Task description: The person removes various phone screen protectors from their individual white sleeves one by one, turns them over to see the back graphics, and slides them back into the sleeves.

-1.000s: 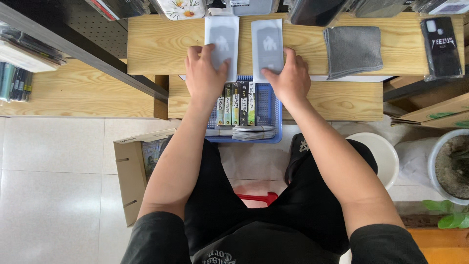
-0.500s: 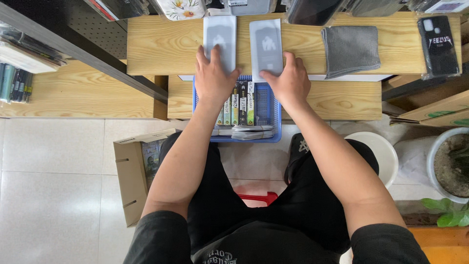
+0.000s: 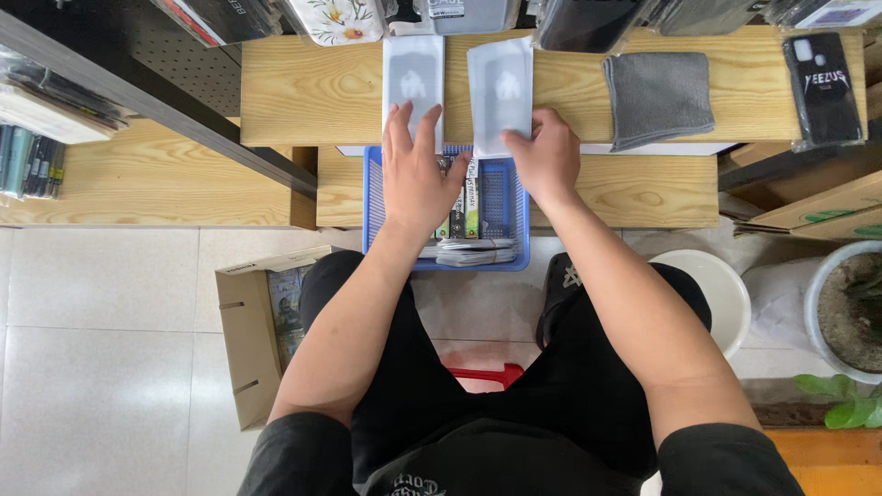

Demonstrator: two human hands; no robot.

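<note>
Left hand [image 3: 418,174]: forearm extended forward, palm down, fingers spread flat, fingertips resting on the lower end of the left translucent packet [image 3: 412,87]; nothing clasped. Right hand [image 3: 548,158]: forearm angled inward, fingers curled, pinching the lower edge of the right translucent packet [image 3: 501,90]. Both packets lie side by side on the wooden shelf [image 3: 303,92]. Blue basket [image 3: 501,197] of boxed items sits beneath the hands. Grey cloth [image 3: 658,96] to the right.
</note>
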